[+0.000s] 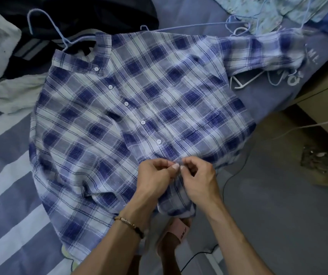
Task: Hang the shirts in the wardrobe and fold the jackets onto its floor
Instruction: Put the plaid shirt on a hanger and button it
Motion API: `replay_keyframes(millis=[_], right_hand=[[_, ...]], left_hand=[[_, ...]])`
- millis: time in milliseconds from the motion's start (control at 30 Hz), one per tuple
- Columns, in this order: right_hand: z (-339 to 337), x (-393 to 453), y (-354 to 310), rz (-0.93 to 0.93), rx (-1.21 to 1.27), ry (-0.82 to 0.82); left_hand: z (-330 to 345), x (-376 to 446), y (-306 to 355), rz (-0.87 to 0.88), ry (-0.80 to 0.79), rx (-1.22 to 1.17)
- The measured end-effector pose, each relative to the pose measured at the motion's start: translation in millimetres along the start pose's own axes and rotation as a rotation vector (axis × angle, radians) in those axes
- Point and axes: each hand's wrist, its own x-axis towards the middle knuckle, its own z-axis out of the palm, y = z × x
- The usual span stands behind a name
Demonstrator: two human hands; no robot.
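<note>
Plaid shirt point(139, 108) lies flat mid-frame on the bed point(10, 175), front up; left hand point(155, 175) & right hand point(196, 177) both pinch the placket at lower centre, prob. doing a button. Thin, soft, light fabric w/ no stiffness, so best lifted by collar/shoulders onto a blue hanger point(46, 22), upper left.

one plaid shirt point(139, 108), two hands point(155, 175), five buttons point(143, 122)
</note>
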Motion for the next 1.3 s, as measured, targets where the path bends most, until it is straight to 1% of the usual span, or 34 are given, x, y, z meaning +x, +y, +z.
replay_keyframes(millis=[133, 200, 267, 333, 400, 467, 500, 533, 633, 767, 833, 900, 1033, 1133, 1300], right_hand=[[5, 1, 6, 0.132, 0.061, 0.036], [7, -2, 13, 0.169, 0.114, 0.027], [9, -11, 19, 0.133, 0.124, -0.018], [10, -25, 22, 0.083, 0.101, -0.098], [8, -38, 26, 0.095, 0.073, -0.181], [5, -46, 35, 0.141, 0.040, -0.222], [4, -48, 40, 0.176, 0.023, -0.212], [2, -48, 44, 0.209, 0.012, -0.167], [-1, -42, 50, 0.217, 0.034, 0.036], [3, -31, 44, 0.155, -0.072, 0.068], [5, -27, 43, 0.090, -0.184, 0.106], [7, -23, 42, 0.063, -0.275, 0.102], [6, -14, 42, 0.049, -0.310, 0.131], [5, -8, 42, -0.019, -0.426, 0.158], [-1, 0, 44, -0.115, -0.578, 0.165]], left_hand=[[0, 0, -3, 0.059, 0.022, 0.083], [0, -1, -5, 0.068, 0.045, 0.077], [1, 3, -5, 0.052, 0.051, 0.013], [4, 9, -5, 0.061, 0.041, 0.041], [5, 15, -8, 0.103, 0.024, 0.276], [5, 12, -10, 0.178, 0.003, 0.538], [5, 9, -11, 0.223, -0.012, 0.605], [4, 7, -14, 0.264, -0.023, 0.628], [1, -4, -26, 0.293, 0.001, 0.652], [-6, -12, -50, 0.286, 0.073, 0.732], [-9, -14, -58, 0.259, 0.077, 0.730], [-11, -16, -65, 0.250, 0.079, 0.693], [-8, -17, -64, 0.212, 0.047, 0.597], [-5, -17, -58, 0.189, 0.013, 0.522], [-1, -18, -51, 0.172, 0.020, 0.476]])
